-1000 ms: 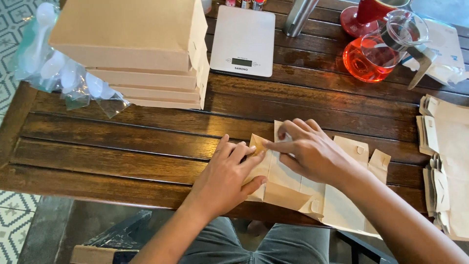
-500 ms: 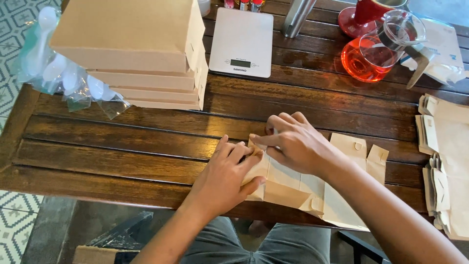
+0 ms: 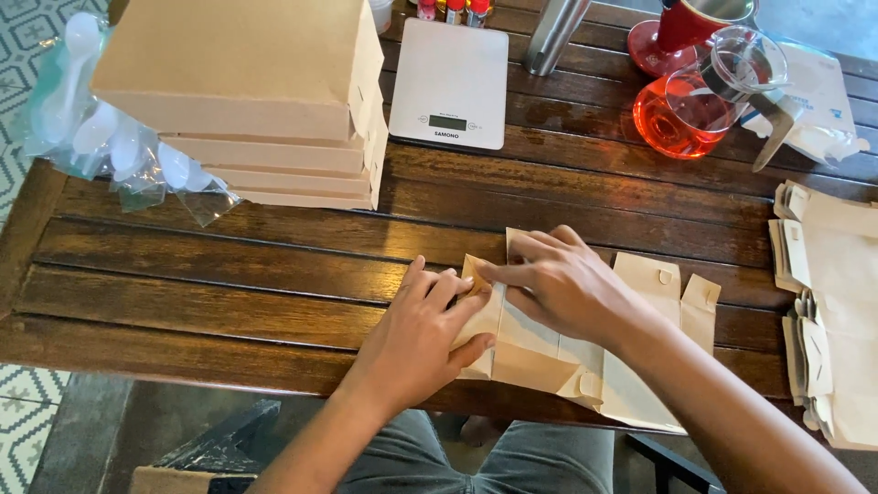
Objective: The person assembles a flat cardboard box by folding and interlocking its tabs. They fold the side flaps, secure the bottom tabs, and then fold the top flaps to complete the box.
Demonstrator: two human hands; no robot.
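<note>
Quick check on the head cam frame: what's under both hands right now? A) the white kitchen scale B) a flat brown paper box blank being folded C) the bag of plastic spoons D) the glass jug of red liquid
B: the left hand and right hand both press on the flat brown paper box blank at the near table edge; the scale, glass jug and bag of spoons lie untouched farther back.

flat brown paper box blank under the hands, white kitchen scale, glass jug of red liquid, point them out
flat brown paper box blank point(image 3: 654, 284), head view, bare right panel
white kitchen scale point(image 3: 450, 69), head view, top plate
glass jug of red liquid point(image 3: 681, 119), head view, red-filled belly
</note>
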